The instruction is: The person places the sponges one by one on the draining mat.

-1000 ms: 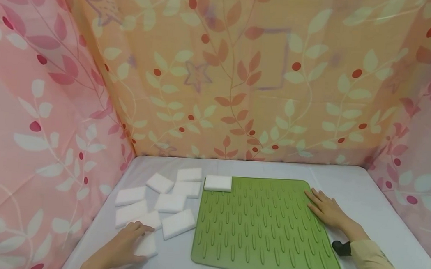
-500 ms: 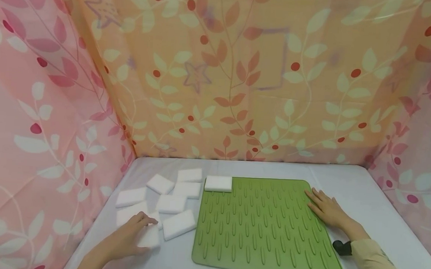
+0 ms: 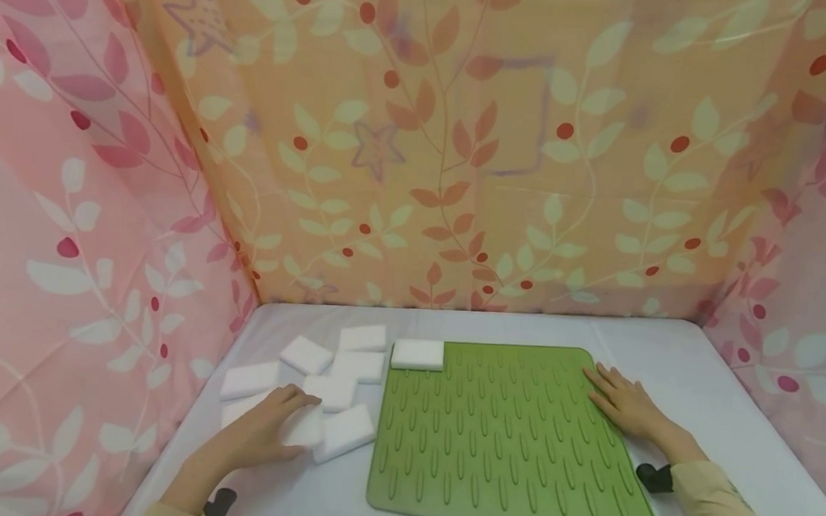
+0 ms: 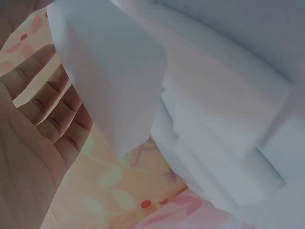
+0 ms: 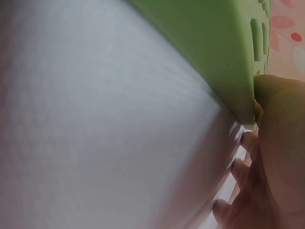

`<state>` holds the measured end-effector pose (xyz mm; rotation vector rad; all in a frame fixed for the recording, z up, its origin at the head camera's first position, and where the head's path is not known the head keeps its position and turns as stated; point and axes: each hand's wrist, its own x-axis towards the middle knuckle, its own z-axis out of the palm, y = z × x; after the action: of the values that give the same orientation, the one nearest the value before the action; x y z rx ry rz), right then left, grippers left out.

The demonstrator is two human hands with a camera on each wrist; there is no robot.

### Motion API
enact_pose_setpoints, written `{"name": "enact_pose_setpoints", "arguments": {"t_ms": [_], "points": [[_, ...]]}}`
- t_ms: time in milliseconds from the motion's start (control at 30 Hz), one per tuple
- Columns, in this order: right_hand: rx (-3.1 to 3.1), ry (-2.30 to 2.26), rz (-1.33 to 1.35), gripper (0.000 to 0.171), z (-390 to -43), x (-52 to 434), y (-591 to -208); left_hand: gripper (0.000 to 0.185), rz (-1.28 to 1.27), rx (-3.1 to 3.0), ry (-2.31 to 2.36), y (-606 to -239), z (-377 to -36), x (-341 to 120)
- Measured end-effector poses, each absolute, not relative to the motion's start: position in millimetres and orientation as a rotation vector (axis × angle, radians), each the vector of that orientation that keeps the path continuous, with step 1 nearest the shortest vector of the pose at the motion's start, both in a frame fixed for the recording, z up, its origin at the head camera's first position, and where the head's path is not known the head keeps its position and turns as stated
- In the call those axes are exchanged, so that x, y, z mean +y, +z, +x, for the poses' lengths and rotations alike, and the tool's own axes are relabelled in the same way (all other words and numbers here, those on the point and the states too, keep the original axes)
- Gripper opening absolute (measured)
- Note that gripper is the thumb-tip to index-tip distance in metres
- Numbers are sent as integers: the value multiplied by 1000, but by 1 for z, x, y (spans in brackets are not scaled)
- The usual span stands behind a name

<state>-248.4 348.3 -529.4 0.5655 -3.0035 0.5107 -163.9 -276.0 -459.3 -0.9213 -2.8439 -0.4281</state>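
Note:
My left hand [image 3: 260, 432] pinches a white sponge block [image 3: 306, 425] between thumb and fingertips, above other sponges at the left. In the left wrist view this sponge [image 4: 107, 71] stands tilted against the fingers, with more sponges [image 4: 224, 81] behind it. A green ridged mat [image 3: 501, 437] lies on the table, and one sponge [image 3: 417, 354] sits in its far left corner. My right hand [image 3: 632, 409] rests with spread fingers over the mat's right edge. Seen from the right wrist, the hand [image 5: 286, 152] touches the mat's edge [image 5: 205, 43].
Several loose white sponges [image 3: 363, 338] lie scattered on the white table [image 3: 536, 329], left of the mat. Pink and orange leaf-patterned curtains [image 3: 463, 135] enclose the table at the back and sides. A dark wrist camera [image 3: 655, 478] sits by the right cuff.
My left hand has lifted a sponge from the near end of the pile and moved it right and away from me. The right hand stays on the mat's edge.

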Motion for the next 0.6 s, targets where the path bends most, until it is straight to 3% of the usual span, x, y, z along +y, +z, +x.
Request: {"name": "enact_pose_setpoints", "arguments": {"t_ms": [600], "points": [[-2997,515,557,53,-250,349,-532,63,-1061,-2793,-423,-450,-199,-237]]}}
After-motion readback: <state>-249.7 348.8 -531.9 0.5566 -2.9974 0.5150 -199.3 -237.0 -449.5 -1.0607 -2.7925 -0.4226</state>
